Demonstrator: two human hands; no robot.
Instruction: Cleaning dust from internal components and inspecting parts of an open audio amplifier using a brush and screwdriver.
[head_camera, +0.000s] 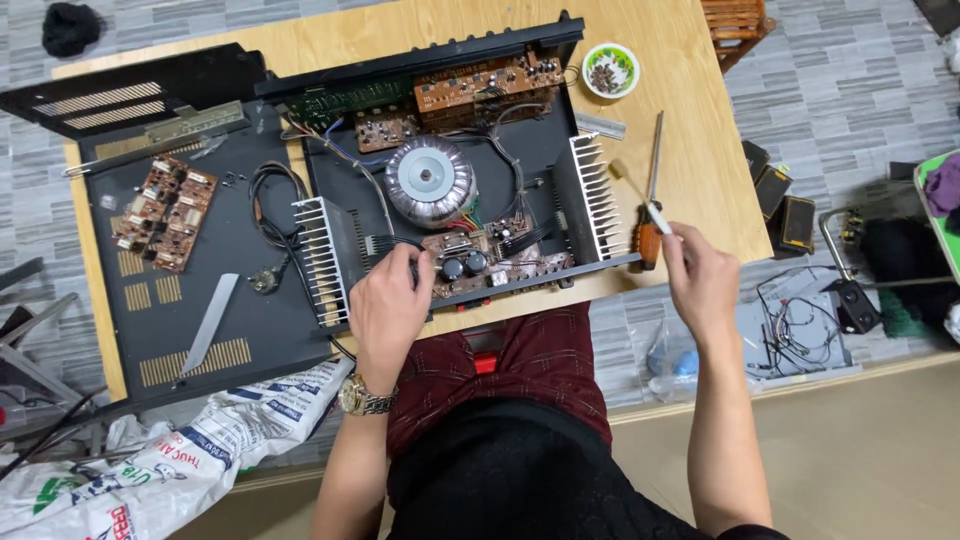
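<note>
gripping one brush (640, 197), right hand (700, 280); left hand (388, 310) on one amplifier chassis (560, 160).

My left hand (388, 305) covers part of the front board (480, 262); I cannot see its fingertips. The brush (634, 187) in my right hand (703, 278) is motion-blurred. The contents of the bowl (610, 70) are too small to identify. The bag (150, 470) is cut off by the bottom edge.

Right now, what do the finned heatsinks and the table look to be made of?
The finned heatsinks look like bare metal, probably aluminium: pale silver with a matt sheen. The table looks like light wood or wood veneer: tan with faint grain, smooth finish.
</note>
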